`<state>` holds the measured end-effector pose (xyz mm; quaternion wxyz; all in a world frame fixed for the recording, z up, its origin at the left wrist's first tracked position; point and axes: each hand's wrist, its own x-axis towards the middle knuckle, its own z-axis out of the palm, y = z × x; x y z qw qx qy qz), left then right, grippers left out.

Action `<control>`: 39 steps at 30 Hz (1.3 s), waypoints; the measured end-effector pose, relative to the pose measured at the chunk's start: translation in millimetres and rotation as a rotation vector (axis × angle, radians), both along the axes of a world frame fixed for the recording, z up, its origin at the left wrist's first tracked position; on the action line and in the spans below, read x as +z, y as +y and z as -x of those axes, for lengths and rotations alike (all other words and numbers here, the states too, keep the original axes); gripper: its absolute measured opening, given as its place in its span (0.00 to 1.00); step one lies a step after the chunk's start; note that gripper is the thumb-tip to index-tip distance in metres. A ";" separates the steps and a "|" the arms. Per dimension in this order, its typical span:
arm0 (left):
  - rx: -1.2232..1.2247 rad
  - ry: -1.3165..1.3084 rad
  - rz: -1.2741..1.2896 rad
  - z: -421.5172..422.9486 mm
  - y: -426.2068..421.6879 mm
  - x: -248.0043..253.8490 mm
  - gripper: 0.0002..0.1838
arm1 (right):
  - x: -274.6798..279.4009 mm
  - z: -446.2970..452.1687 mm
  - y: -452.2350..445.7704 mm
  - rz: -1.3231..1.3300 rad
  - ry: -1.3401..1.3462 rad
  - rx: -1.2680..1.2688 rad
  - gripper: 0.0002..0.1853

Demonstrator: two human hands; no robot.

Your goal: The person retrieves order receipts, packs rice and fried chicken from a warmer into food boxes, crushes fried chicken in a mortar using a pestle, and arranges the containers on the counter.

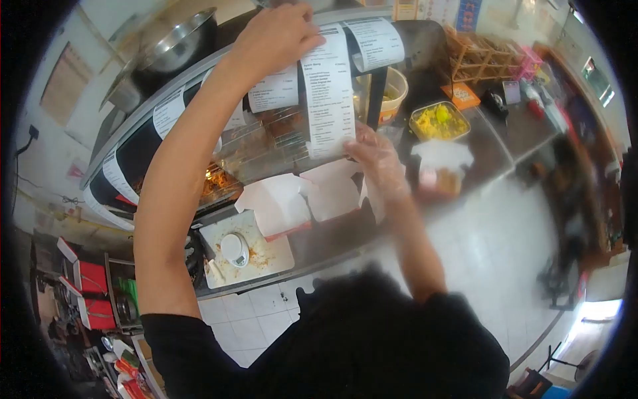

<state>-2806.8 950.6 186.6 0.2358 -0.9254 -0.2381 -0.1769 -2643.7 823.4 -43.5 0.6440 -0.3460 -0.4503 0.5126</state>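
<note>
A long printed order receipt [327,93] hangs in front of the glass food display. My left hand [279,36] is up at the top rail, its bent fingers closed at the receipt's upper left corner; the fingertips are partly hidden. Lower down, my right hand [375,156], which seems to be in a clear plastic glove, pinches the receipt's bottom right edge. Another receipt [377,45] hangs just to the right. Below the hands, open paper food boxes [278,203] stand side by side on the counter.
A white kitchen scale [234,249] sits on a stained cutting board [269,263]. To the right are a tray of yellow food [440,121], a bucket [393,93] and a wooden rack [482,56]. Metal bowls [179,43] rest at upper left. Red boxes [91,277] stand lower left.
</note>
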 end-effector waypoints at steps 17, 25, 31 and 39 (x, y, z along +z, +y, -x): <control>0.046 -0.043 -0.011 -3.1 -13.4 -7.7 0.13 | -4.3 5.1 -21.0 0.114 0.085 0.013 0.19; 0.026 -0.048 -0.171 0.9 -21.1 -21.7 0.18 | -2.2 8.4 -24.3 0.092 0.082 -0.037 0.20; 0.008 -0.049 -0.203 3.5 -21.8 -26.0 0.23 | -3.6 6.9 -20.4 0.142 0.042 -0.023 0.21; 0.031 -0.049 -0.139 -2.6 -24.8 -23.7 0.22 | -26.7 -11.4 -15.9 0.181 0.065 -0.058 0.17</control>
